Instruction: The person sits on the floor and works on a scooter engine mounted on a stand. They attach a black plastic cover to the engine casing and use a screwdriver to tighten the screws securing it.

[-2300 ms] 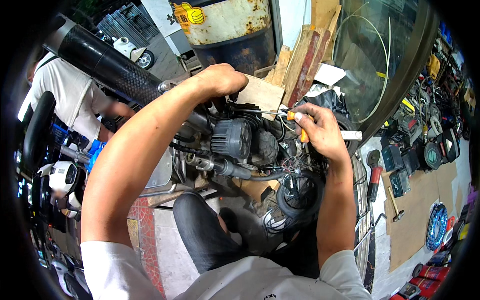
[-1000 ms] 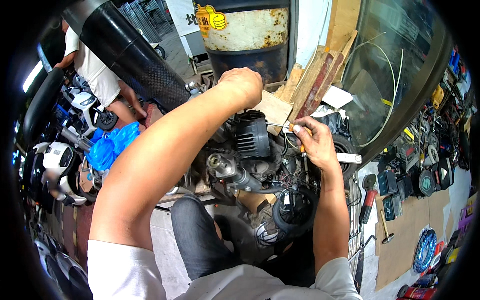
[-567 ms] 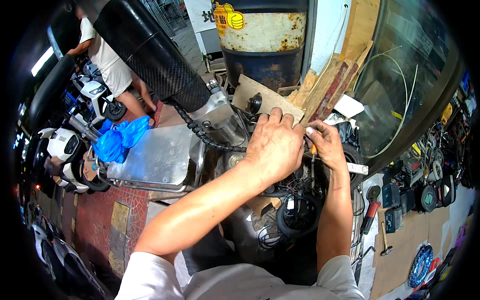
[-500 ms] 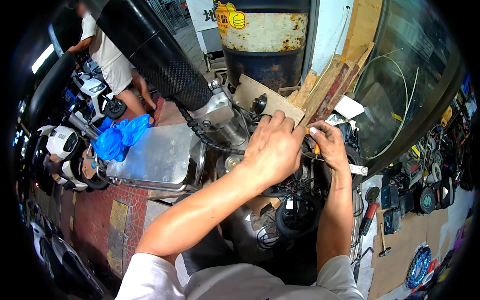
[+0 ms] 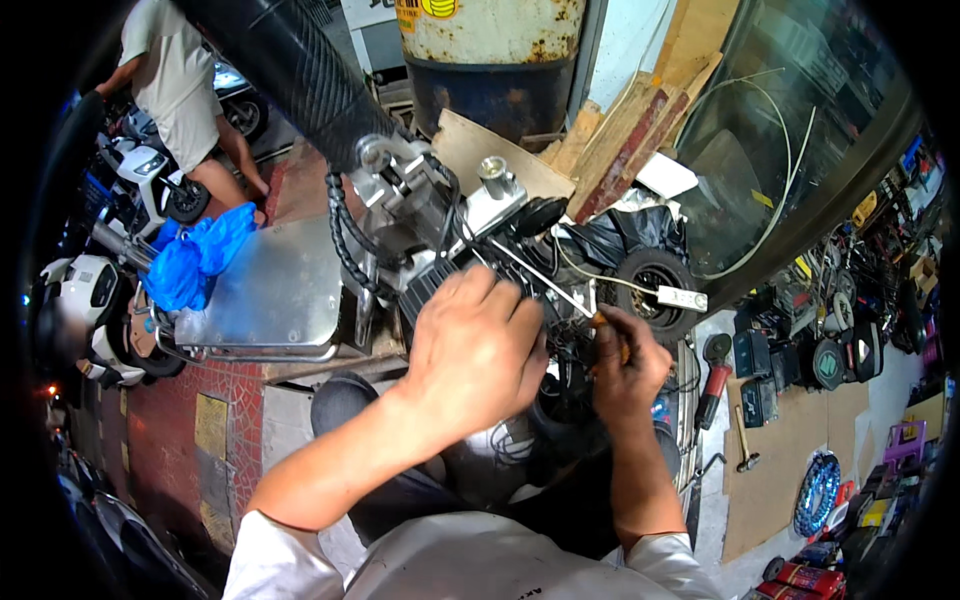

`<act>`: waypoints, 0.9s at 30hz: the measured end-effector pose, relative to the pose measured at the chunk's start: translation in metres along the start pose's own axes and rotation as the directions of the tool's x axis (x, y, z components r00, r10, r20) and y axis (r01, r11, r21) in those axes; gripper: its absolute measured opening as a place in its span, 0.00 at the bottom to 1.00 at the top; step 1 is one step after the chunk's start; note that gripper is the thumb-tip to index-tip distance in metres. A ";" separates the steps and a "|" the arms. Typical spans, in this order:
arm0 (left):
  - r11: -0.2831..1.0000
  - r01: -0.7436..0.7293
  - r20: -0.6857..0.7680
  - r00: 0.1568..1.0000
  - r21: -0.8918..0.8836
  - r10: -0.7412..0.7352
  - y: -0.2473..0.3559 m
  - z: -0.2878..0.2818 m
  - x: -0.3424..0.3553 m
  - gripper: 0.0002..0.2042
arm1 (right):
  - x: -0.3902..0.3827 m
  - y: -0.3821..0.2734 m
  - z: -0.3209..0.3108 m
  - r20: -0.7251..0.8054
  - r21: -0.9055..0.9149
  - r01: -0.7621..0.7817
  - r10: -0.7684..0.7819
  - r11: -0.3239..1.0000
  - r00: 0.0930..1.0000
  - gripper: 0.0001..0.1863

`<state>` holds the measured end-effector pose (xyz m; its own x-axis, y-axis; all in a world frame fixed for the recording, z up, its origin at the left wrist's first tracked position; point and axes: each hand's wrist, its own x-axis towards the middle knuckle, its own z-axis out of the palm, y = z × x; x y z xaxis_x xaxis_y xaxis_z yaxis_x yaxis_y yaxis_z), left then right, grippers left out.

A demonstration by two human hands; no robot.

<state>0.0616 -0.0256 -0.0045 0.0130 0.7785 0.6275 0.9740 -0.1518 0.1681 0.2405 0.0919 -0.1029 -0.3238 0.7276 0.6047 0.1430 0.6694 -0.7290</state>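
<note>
My right hand (image 5: 632, 362) is closed around the orange handle of a screwdriver (image 5: 548, 283). Its bare metal shaft slants up and left over a dark machine with exposed wires (image 5: 575, 340). To the left, my left hand (image 5: 475, 345) hovers before the machine's ribbed black part (image 5: 425, 290), back of the hand up. Its fingers curl inward, slightly blurred, and their tips are hidden, so I cannot make out what they hold. Beyond it stand a metal bracket (image 5: 395, 190) with a braided black cable (image 5: 345, 230) and a thick black tube (image 5: 290, 90).
Left are a silver metal box (image 5: 275, 290), a blue plastic bag (image 5: 200, 260), parked scooters (image 5: 90, 285) and a person (image 5: 180, 90). Wood planks (image 5: 640, 140) and a rusty drum (image 5: 490, 90) stand behind. A hammer (image 5: 745, 440) and red-handled tool (image 5: 715, 380) lie right.
Both hands have come down and nearer to me, the left also leftward. The screwdriver's shaft now shows, pointing up and left. My view has shifted, uncovering more of the machine.
</note>
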 end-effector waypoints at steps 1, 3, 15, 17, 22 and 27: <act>1.000 0.017 0.052 0.998 0.012 -0.018 -0.001 0.001 0.006 0.08 | -0.003 -0.012 0.003 -0.029 -0.010 0.051 -0.052 0.999 0.998 0.09; 0.997 0.012 0.078 0.997 0.070 -0.017 -0.007 0.009 0.016 0.09 | -0.008 -0.007 0.008 -0.072 -0.010 0.055 -0.055 0.998 0.996 0.09; 0.939 -0.033 0.358 0.929 0.343 -0.098 -0.002 0.020 0.006 0.30 | 0.001 0.026 0.003 0.100 0.493 -0.293 0.282 0.819 0.954 0.14; 0.931 -0.024 0.345 0.932 0.364 -0.111 -0.001 0.018 0.007 0.32 | 0.000 0.021 0.003 0.132 0.480 -0.323 0.297 0.816 0.946 0.14; 0.928 -0.045 0.316 0.945 0.370 -0.080 -0.004 0.020 -0.002 0.35 | -0.023 0.005 0.024 -0.004 0.528 -0.312 0.370 0.789 0.929 0.11; 0.926 -0.055 0.296 0.953 0.374 -0.063 -0.006 0.021 -0.003 0.36 | -0.031 -0.002 0.031 -0.047 0.563 -0.315 0.410 0.764 0.911 0.12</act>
<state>0.0605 -0.0141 -0.0231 0.0178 0.9319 0.3624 0.9856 0.0447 -0.1631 0.2215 0.0635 -0.1294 -0.1923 0.9444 0.2667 -0.3156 0.1978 -0.9280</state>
